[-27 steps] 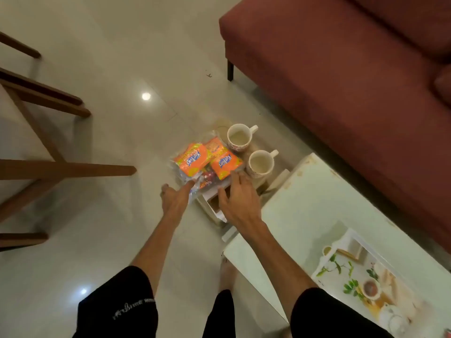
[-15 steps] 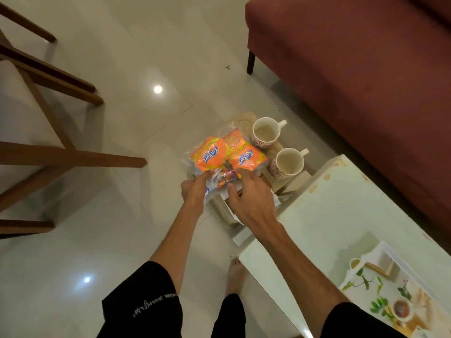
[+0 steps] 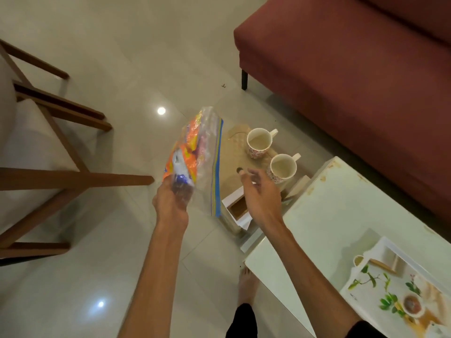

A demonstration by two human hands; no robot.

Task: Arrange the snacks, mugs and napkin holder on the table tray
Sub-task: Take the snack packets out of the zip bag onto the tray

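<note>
My left hand [image 3: 172,207] grips the lower end of a clear zip bag of orange snack packets [image 3: 195,154] and holds it upright above the floor. My right hand [image 3: 262,193] hovers open beside it, fingers spread, holding nothing. Two white patterned mugs [image 3: 259,142] [image 3: 283,168] stand on a low tan board [image 3: 235,164] on the floor. A white napkin holder [image 3: 235,207] with a wooden inside sits at the board's near end, partly hidden by my right hand. The floral table tray [image 3: 371,264] lies on the white table [image 3: 341,211] at lower right.
A dark red sofa [image 3: 353,69] fills the upper right, close behind the mugs. Wooden chair legs [image 3: 73,176] stand at the left. My bare foot [image 3: 247,286] rests on the glossy tile floor next to the table's corner.
My left hand has lifted the snack bag off the board and turned it upright. My right hand has let go of it and opened.
</note>
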